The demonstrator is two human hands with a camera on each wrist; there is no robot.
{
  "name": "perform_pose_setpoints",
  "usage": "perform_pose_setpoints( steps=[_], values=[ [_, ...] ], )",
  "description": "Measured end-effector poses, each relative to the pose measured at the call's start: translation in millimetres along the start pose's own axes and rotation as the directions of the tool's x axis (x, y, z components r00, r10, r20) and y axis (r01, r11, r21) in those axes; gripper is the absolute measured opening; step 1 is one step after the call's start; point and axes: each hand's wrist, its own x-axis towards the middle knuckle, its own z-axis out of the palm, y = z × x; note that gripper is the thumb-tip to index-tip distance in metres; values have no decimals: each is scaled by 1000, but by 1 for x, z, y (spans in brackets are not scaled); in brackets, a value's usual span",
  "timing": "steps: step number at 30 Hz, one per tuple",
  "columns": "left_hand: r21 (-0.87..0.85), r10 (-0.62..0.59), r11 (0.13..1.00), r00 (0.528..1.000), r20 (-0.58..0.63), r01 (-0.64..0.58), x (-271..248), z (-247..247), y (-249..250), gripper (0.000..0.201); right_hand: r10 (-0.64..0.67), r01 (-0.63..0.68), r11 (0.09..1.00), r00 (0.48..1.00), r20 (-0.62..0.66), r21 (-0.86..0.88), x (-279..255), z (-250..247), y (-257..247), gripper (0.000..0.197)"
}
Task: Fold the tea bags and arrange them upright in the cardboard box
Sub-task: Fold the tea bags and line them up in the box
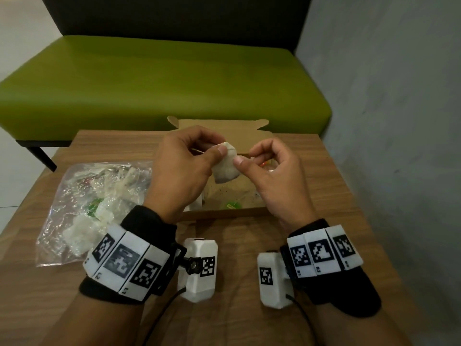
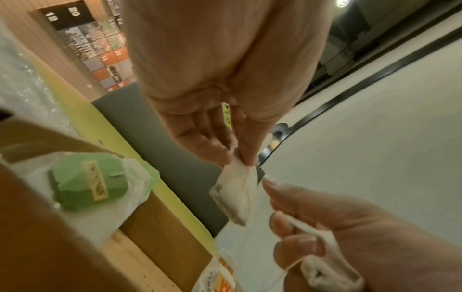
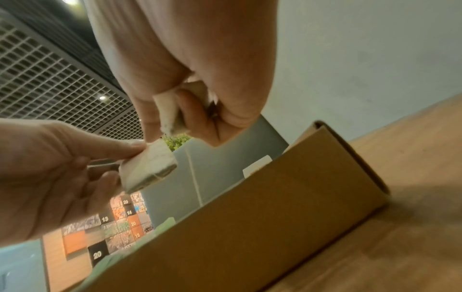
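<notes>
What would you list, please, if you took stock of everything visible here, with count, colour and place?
tea bag: one, white, held up above the box between both hands
cardboard box: one, brown, open, on the table beyond the hands
green tag: one, lying inside the box
plastic bag: one, clear, crumpled, on the table left of the box
table: one, wood-brown, under everything
bench: one, green seat, behind the table
left hand: thumb-and-finger grip on the tea bag
right hand: pinches the tea bag's right edge
</notes>
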Motion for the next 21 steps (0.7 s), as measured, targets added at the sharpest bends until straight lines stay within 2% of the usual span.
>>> perform_pose_setpoints(
  steps=[2,5,8,13,16,18,21],
  values=[
    [5,-2,1000,998,-60,2,0,-1,0,12,-73,78,994,996,51,-83,-2,2,-6,22],
    [35,11,999,997,-76,-8,0,0,3,14,-147,176,961,978,145,-213,-6,6,-14,30],
    [78,34,997,997,-72,-29,-2,2,7,13,-182,211,936,975,126,-283,-7,9,-13,35],
    [132,24,991,998,-66,-16,-7,6,9,16,-189,210,908,978,92,-362,-6,14,-12,25],
    [154,6,988,1000,-23,-3,-10,7,10,18,-173,199,911,979,104,-361,-5,15,-12,15],
    [154,-9,988,1000,5,8,-11,2,10,14,-137,174,925,982,129,-337,-3,14,-10,13],
    [196,-13,980,1000,-14,16,-8,-18,7,7,-31,103,948,971,236,-300,-2,12,-9,11]
  ],
)
